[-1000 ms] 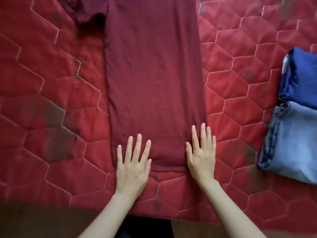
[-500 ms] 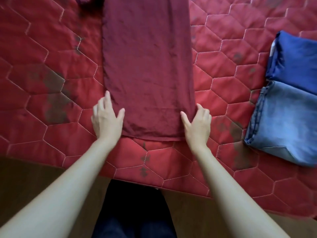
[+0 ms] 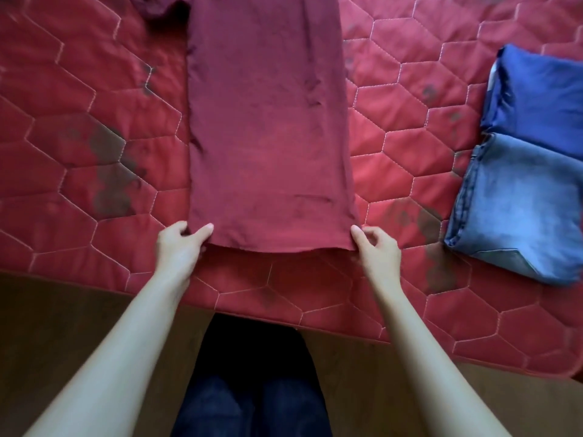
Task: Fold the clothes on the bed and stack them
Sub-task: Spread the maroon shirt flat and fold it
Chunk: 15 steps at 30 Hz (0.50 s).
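A maroon shirt [image 3: 268, 121] lies lengthwise on the red quilted bed [image 3: 79, 89], folded into a long narrow strip with its hem toward me. My left hand [image 3: 179, 247] pinches the hem's left corner between thumb and fingers. At the right corner, my right hand [image 3: 375, 250] pinches the hem the same way. One sleeve bunches at the top left [image 3: 157, 7]. The shirt's collar end is cut off by the top of the frame.
Folded light-blue jeans [image 3: 517, 209] lie at the right of the bed, with a folded dark-blue garment [image 3: 536, 99] just beyond them. The bed's near edge [image 3: 284, 316] runs across the frame above a brown floor and my dark trousers.
Both hands were flat on the bed beside the hem a second ago. They have curled in and now pinch the hem's two corners. The view has tilted down toward the bed edge.
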Available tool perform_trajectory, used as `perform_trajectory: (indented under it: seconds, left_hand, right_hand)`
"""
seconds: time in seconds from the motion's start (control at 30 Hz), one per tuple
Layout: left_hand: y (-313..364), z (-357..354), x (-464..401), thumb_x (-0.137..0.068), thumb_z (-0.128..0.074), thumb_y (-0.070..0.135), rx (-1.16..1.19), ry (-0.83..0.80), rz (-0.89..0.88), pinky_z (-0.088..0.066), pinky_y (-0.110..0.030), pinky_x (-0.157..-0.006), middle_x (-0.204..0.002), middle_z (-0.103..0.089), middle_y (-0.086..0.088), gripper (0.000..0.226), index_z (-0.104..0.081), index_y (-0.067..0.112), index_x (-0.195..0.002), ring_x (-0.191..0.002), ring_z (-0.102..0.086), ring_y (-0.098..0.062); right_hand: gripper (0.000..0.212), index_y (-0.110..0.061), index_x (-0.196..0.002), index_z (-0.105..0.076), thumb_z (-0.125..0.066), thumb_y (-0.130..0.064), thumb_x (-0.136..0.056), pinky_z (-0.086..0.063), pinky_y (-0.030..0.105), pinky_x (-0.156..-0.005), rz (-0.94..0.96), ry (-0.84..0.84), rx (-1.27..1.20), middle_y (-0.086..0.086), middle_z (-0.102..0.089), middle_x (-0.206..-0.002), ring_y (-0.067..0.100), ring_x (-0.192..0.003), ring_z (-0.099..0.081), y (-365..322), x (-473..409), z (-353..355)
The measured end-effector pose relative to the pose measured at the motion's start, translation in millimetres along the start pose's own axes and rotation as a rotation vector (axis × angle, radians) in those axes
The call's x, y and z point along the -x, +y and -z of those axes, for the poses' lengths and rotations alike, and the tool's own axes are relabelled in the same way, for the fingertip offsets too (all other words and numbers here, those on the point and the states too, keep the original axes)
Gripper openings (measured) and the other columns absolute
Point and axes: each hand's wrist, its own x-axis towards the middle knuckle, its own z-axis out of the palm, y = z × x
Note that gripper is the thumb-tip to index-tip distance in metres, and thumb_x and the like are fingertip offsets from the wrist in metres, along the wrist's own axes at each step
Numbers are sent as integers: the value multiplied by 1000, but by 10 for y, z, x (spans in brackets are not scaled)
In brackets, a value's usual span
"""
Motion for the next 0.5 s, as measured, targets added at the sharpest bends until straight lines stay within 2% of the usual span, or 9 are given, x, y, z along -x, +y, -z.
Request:
perform_trajectory:
  seconds: [0.07, 0.1, 0.17, 0.27, 0.33, 0.4, 0.5]
  left_hand:
    - [-163, 94, 91, -83, -68, 18, -229, 110, 5, -49, -40, -84, -86, -69, -6, 5, -64, 17, -84, -87, -64, -29]
    - [-192, 115, 144, -84, -65, 17, -385, 203, -70, -47, -40, -84, -95, -69, -8, 9, -64, 17, -93, -95, -62, -32]
    - [-162, 53, 217, -87, -60, 14, -572, 318, -370, -42, -44, -87, -110, -62, -14, 22, -62, 12, -109, -103, -55, -37]
    - [34, -300, 222, -91, -56, 13, -693, 226, -821, -34, -49, -105, -130, -55, -15, 35, -57, 7, -126, -121, -50, -35]
    - [162, -611, 134, -94, -52, 16, -800, 121, -987, -23, -51, -114, -144, -46, -13, 43, -51, 9, -136, -136, -39, -31]
    - [227, -829, -37, -95, -49, 17, -894, 71, -1038, -18, -54, -115, -152, -36, -12, 47, -45, 10, -142, -143, -28, -30]
    - [144, -811, -328, -100, -41, 27, -965, 102, -884, -11, -53, -117, -159, -22, -11, 51, -34, 18, -149, -147, -18, -29]
  right_hand:
    - [24, -20, -90, -64, -54, -42, -93, -42, 33, -74, -76, 94, 191, -7, -65, -84, 21, -87, -62, 122, 110, 10]
    - [22, -19, -94, -63, -52, -38, -94, -40, 34, -75, -35, 172, 283, -4, -63, -90, 24, -95, -59, 123, 143, -6]
    - [18, -12, -104, -63, -54, -25, -95, -41, 38, -84, 177, 272, 346, 5, -62, -105, 29, -104, -54, 22, 142, -116]
    - [28, -4, -118, -63, -54, -12, -92, -39, 38, -103, 548, 238, 376, 13, -59, -124, 32, -119, -52, -318, 45, -501]
    - [38, -7, -130, -58, -51, -13, -93, -33, 41, -111, 723, 155, 421, 15, -52, -138, 31, -133, -43, -572, -43, -840]
    - [46, -14, -140, -49, -43, -20, -95, -25, 46, -115, 835, 61, 551, 13, -41, -148, 28, -142, -33, -691, -136, -1110]
    - [49, -26, -149, -34, -33, -34, -100, -14, 48, -118, 807, 28, 758, 6, -27, -157, 22, -146, -22, -447, -327, -1116]
